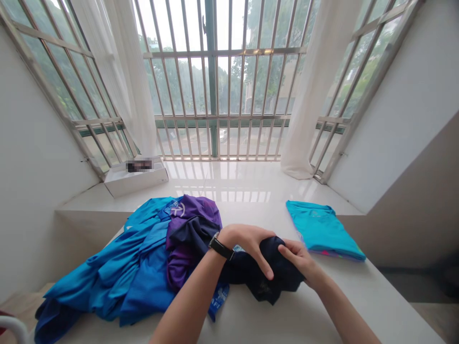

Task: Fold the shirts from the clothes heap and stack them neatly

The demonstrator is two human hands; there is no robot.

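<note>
A dark navy garment (278, 270) is bunched up between my two hands, with a small faint print near its lower edge. My left hand (249, 241), with a black-strapped watch on the wrist, holds it from above, thumb on the near side and fingertips hidden behind the cloth. My right hand (299, 258) grips its right part, the thumb pressed on top. Touching the garment on the left is a loose heap of clothes: a purple shirt (193, 210) with a white print over several blue garments (139, 267).
A folded turquoise shirt (319, 227) lies to the right on the white surface (247, 205). At the back left stands a white box (138, 181) with a blurred dark item on it. Behind are white curtains (304, 119) and a barred window (215, 86).
</note>
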